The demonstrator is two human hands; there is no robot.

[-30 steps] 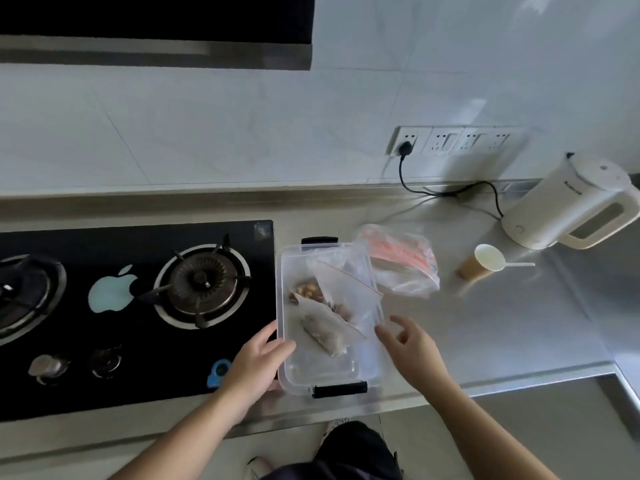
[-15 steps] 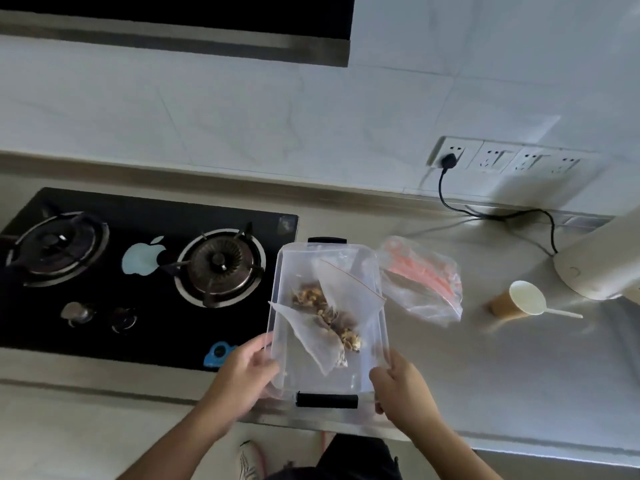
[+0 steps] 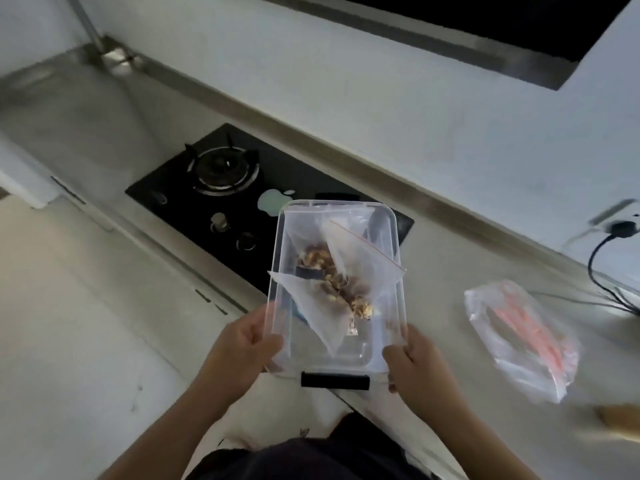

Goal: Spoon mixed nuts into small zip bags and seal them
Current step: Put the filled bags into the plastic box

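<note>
1. Zip bags (image 3: 341, 271) with mixed nuts (image 3: 334, 282) sit inside clear plastic container (image 3: 394, 306), red seal strips visible.
2. Container is lifted, over tabletop (image 3: 433, 306) edge, partly over gas hob (image 3: 214, 199).
3. Left hand (image 3: 239, 355) grips container's left near rim, fingers curled round it.
4. Right hand (image 3: 420, 368) grips right near corner, beside black handle (image 3: 334, 380).
5. Pack of spare bags (image 3: 523, 337) lies on tabletop to the right, apart from container.
</note>
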